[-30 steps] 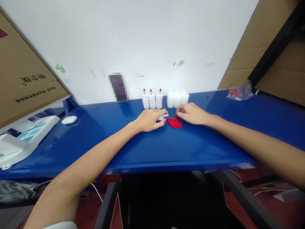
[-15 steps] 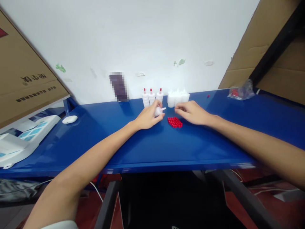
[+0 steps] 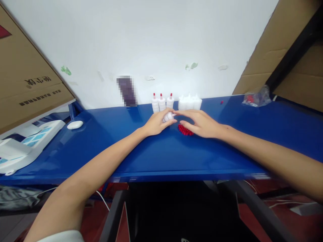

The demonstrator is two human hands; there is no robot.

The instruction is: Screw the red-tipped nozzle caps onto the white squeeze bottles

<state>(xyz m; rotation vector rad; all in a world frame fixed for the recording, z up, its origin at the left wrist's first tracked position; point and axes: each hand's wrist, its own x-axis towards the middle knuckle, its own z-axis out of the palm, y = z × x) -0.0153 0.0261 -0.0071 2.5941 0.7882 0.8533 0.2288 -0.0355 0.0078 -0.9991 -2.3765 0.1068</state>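
Clock directions were read from the held bottle as the dial's centre.

Count: two bare hands over one blue tabletop (image 3: 151,156). The left hand (image 3: 154,124), at 8 o'clock, was clamped on one white bottle (image 3: 167,117), tilted over, its nozzle (image 3: 174,115) pointing to about 2 o'clock. The right hand (image 3: 204,124), at 3 o'clock, had its thumb and forefinger spread apart, the forefinger tip at the nozzle; contact could not be confirmed. A cap on that nozzle could not be made out either.

Three red-capped bottles (image 3: 162,104) stood upright at 11 o'clock. White bottles (image 3: 189,103) with pale nozzles stood close together at 2 o'clock; they overlapped, exact number not readable. A packed cluster of red caps (image 3: 185,130) lay at 4 o'clock, partly under the right thumb, too small to count. One stray red cap (image 3: 222,102) lay just short of 3 o'clock, and farther out on that line one clear bag (image 3: 256,96) with red contents. One white oval case (image 3: 75,125) lay at 9 o'clock, well apart.

Change against 0.5 s earlier: the right fingertips had been bunched and clear of the nozzle; they had since opened and reached it. The thumb had moved over the caps, which were fully exposed before. The left grip was unchanged.
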